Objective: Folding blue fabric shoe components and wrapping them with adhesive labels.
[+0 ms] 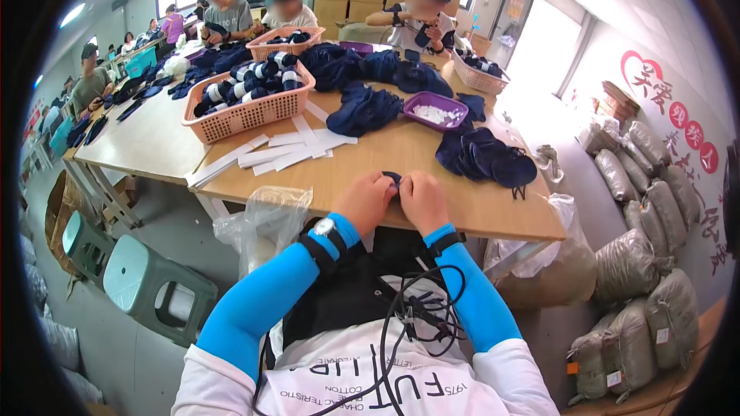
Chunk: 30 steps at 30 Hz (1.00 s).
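At the table's near edge my left hand (365, 202) and my right hand (422, 200) are close together, fingers closed. Between them they grip a small navy cloth piece (395, 179), mostly hidden by the fingers. Beyond my hands on the left lie loose white paper strips (293, 152). To the right is a pile of flat, rounded navy cloth pieces (486, 156). Farther off sits a purple tray (415, 114) with small white bits inside, beside a navy cloth heap (362, 112).
A pink basket (231, 128) holds navy rolls with white bands; a second basket (262, 52) and a third basket (476, 78) stand farther back. A clear plastic bag (266, 223) hangs at the near edge. Green stools (146, 277) stand left, stacked sacks (647, 208) right. Several people work beyond.
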Available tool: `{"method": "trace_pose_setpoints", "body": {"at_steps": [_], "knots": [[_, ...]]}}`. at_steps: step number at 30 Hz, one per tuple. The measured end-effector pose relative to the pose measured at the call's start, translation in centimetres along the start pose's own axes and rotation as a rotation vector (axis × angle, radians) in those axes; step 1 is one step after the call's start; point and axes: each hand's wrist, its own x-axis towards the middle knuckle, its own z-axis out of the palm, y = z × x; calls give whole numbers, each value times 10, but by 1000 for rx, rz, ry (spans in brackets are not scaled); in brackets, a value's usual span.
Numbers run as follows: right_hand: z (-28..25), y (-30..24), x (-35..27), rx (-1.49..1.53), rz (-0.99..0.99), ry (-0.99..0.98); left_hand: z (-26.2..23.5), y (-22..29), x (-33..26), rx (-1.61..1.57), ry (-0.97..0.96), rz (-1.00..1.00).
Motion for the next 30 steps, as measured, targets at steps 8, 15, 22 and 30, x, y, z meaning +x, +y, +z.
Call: {"method": "trace_pose_setpoints", "body": {"at_steps": [8, 15, 22, 30], "knots": [[2, -9, 9, -37, -18, -60, 10, -17, 30, 187, -129, -40], [8, -10, 17, -40, 103, -91, 8, -13, 43, 300, -252, -87], [21, 8, 26, -147, 109, -69, 12, -17, 65, 501, -262, -73], [26, 6, 16, -105, 164, -126, 30, -39, 54, 363, -214, -76]]}}
